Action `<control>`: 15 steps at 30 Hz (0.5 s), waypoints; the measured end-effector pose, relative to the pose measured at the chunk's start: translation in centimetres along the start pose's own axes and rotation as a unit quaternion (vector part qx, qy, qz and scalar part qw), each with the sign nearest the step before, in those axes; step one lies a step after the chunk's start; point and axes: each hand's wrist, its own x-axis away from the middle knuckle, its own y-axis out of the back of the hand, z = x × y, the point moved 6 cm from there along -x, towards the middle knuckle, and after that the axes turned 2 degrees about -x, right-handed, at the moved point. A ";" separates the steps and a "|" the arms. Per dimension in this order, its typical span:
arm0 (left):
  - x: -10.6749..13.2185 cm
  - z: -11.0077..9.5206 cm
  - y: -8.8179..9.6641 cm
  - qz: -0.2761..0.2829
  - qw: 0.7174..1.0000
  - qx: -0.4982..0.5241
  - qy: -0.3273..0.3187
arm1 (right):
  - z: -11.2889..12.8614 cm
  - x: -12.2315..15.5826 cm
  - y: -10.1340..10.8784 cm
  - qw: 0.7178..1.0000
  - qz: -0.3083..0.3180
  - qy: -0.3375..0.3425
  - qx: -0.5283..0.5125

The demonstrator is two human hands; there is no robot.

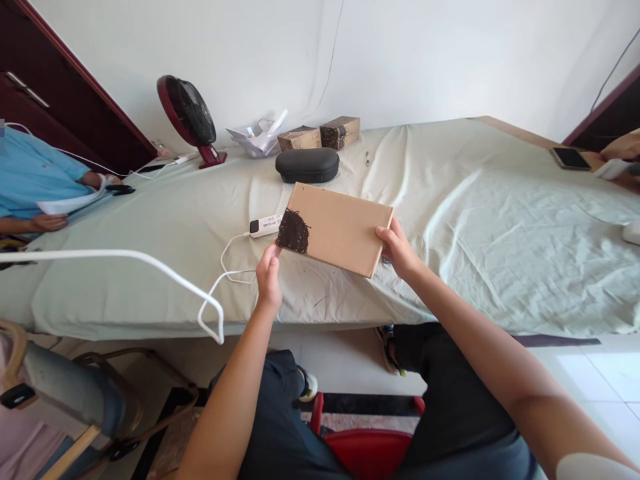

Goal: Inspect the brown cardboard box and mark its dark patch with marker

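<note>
Cardboard box (340, 227), one, plain brown, tilted, its broad face turned to us; we hold it over the near part of the table (530, 220), between our two hands. Dark patch (294, 232) of shredded-looking matter at its left end.

Right hand (399, 250): fingers grasping the right end of the box, thumb laid on the broad face close to the edge, the others passing behind, mostly hidden from us.

Left hand (269, 277): fingertips at the lower left corner, just below the dark patch, thumb beside that corner; whether these fingers pinch the box or only prop it, we cannot tell.

White power strip (263, 227), one, on the table, partly behind the box's left end, its white cord looping near our left hand.

Black case (307, 165), one, rounded, lying beyond the box. Behind it we count two smaller boxes, a left one (300, 139) and a right one (341, 133), side by side, both darkly marked.

Fan (187, 117), one, dark red and black, standing at far left.
</note>
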 end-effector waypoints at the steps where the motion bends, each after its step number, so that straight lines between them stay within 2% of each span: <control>1: 0.0 0.1 0.1 0.000 1.000 -0.003 0.003 | 0.1 0.0 0.0 1.000 0.002 0.000 0.001; 5: -0.1 1.0 0.2 0.001 1.000 -0.021 0.023 | 0.6 0.3 -0.4 1.000 0.015 -0.006 0.011; 9: -0.2 1.7 0.4 -0.008 0.999 0.006 0.038 | 1.2 0.6 -0.9 1.000 0.010 0.003 0.026; 15: 0.0 1.3 0.3 -0.005 0.998 0.028 0.049 | 0.3 0.0 -0.1 1.000 0.006 0.007 -0.002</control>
